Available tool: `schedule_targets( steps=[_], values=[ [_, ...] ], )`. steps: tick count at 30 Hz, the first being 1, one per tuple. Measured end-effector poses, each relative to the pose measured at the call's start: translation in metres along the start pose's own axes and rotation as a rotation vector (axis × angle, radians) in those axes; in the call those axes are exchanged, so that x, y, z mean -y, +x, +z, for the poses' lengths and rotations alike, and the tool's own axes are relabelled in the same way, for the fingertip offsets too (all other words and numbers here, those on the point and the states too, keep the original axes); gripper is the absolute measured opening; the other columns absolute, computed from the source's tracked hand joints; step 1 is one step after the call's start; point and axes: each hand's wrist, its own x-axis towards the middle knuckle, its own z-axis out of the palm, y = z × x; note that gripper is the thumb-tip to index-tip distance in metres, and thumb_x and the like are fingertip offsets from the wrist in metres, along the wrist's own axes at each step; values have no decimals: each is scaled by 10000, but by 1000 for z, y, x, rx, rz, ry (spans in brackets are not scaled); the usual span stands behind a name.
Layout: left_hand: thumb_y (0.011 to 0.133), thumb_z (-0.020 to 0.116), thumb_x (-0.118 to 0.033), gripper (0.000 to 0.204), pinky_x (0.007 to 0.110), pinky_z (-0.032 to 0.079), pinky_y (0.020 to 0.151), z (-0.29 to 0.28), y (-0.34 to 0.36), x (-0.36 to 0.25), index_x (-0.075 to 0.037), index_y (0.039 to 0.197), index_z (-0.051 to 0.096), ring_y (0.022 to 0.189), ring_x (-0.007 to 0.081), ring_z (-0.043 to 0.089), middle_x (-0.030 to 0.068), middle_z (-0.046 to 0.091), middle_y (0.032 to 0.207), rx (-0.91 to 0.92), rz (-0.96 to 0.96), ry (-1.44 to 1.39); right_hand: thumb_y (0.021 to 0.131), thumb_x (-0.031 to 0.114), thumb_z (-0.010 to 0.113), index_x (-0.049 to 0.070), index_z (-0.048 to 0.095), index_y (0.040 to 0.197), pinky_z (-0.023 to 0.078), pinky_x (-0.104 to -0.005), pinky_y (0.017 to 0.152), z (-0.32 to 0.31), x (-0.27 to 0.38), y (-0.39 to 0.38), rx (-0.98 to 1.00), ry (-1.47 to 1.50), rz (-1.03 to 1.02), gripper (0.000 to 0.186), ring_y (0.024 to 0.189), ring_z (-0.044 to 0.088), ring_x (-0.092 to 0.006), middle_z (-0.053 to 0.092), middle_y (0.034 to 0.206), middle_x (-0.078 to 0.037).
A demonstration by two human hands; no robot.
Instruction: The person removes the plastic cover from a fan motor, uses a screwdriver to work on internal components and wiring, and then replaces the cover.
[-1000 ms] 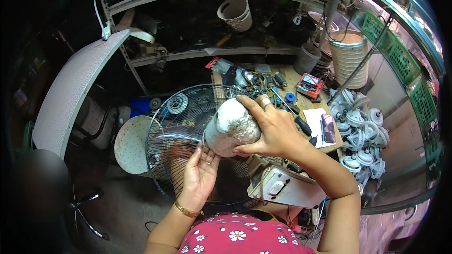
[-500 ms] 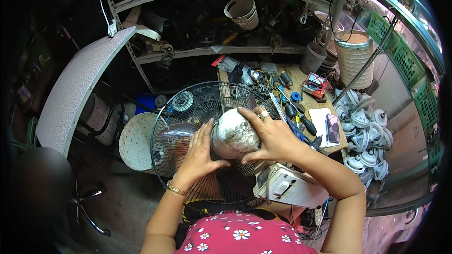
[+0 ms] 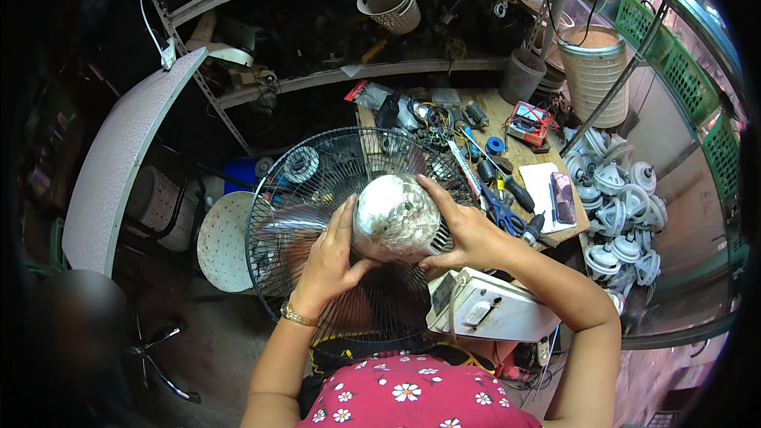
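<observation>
A dirty white rounded housing, with vent slots on its right side, sits over the middle of a black wire fan guard with blades behind the wires. My left hand grips the housing's left side, fingers along it and thumb at its lower edge. My right hand is wrapped round the right side. Just below my right hand lies a worn white fan base with a cord over it.
A wooden bench holds tools, blue scissors, a red meter and a phone. White plastic parts pile at the right. A round stool and chair base stand left; buckets stand behind.
My left hand has turned from palm-up under the housing to gripping its left side. The housing has tipped more upright, showing the vent slots, and my right hand has moved slightly with it.
</observation>
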Motion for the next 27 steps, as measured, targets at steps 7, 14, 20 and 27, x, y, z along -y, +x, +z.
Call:
schedule_targets(
  steps=[7,14,20,27],
  values=[
    [631,814,-95,1090,435,288,1131,8,1,0,13,1485,145,1369,427,304,267,273,1490,-8,90,-51,727,339,810,31,22,1462,337,-428,1091,21,-23,-22,-93,98,-68,1121,1298,402,-470,346,1403,-340],
    [639,795,-58,1105,441,273,1138,8,1,-2,5,1497,102,1382,426,281,264,249,1504,-4,145,-40,755,333,787,23,12,1469,306,-418,1105,31,-30,-31,-135,127,-165,1098,1326,362,-466,286,1442,-333],
    [653,791,-61,1096,440,277,1136,4,-2,-5,12,1496,93,1382,426,282,263,242,1506,21,63,-67,735,328,795,-17,58,1472,341,-432,1083,13,-15,-19,-64,104,-33,1098,1286,418,-459,316,1435,-328],
    [655,796,-38,1106,433,294,1129,7,0,-6,4,1498,80,1377,424,292,257,241,1508,15,61,-40,729,308,803,-6,58,1473,391,-456,1033,16,-22,-20,-103,47,-133,1099,1225,455,-495,296,1431,-344]
  ],
)
